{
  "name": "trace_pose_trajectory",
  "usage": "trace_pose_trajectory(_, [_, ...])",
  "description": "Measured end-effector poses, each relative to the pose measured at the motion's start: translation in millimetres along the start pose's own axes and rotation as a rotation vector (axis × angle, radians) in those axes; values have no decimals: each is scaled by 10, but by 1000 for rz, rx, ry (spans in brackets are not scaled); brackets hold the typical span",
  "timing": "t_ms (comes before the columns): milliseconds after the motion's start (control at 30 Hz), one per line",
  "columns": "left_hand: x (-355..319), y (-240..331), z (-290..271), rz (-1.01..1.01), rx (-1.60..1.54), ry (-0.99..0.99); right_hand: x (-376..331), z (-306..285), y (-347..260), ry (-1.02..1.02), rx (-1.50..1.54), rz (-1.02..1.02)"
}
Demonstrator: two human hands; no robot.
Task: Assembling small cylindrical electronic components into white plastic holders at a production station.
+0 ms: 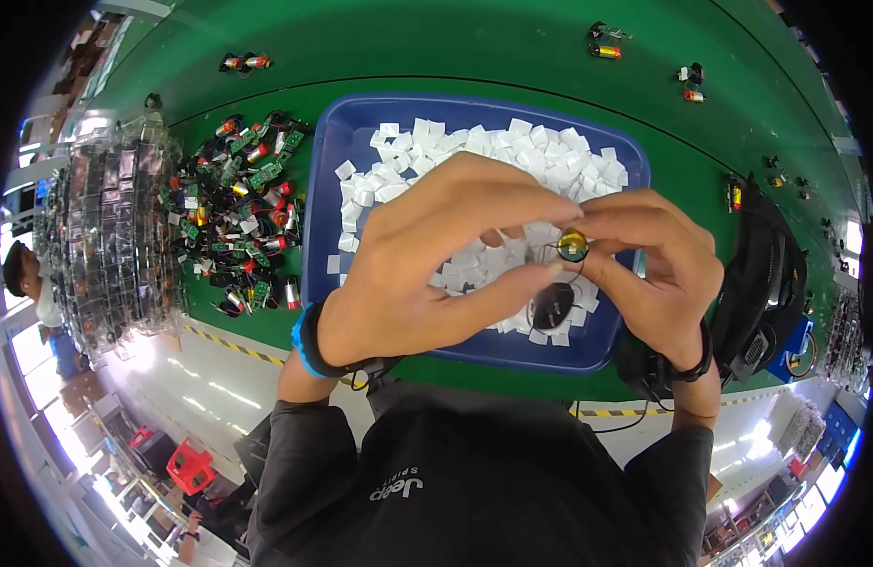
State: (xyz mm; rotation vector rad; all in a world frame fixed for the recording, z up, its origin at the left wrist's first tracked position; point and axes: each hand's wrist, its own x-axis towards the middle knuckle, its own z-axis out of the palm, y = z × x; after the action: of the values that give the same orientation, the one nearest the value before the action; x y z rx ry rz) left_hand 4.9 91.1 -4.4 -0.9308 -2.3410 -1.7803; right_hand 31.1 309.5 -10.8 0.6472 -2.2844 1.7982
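Above a blue tray [315, 217] of small white square pieces [550, 156], my two hands meet at a small part. My right hand [658, 265] pinches a short yellow cylinder with thin wires [572, 247], its round end facing up, between thumb and forefinger. A dark round disc [553, 307] hangs just below, seemingly joined by a wire. My left hand [436, 260] curves around from the other side, thumb and forefinger apart. Its forefinger tip reaches the right fingertips and its thumb lies near the wires. A greyish blur shows between the left fingers.
Left of the tray lies a heap of small circuit boards with wired cylinders [252, 203]. Stacked clear plastic trays [115, 236] stand farther left. Several loose assemblies [605, 51] are scattered on the green table [436, 47]. A black bag-like item [762, 274] lies at right.
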Motion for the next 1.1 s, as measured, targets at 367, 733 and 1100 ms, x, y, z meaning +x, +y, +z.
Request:
trace_pose_trajectory(367, [19,-93,-19,318,229,33,51,28,-21,-28,-191,-174])
trace_pose_trajectory(733, [13,-53,-26,274,115,53,-22,-96,-251,-38,-475,-296])
trace_pose_trajectory(1100, [-55,-7,63,22,-133,40,-53,-76,-183,-68,-432,-337])
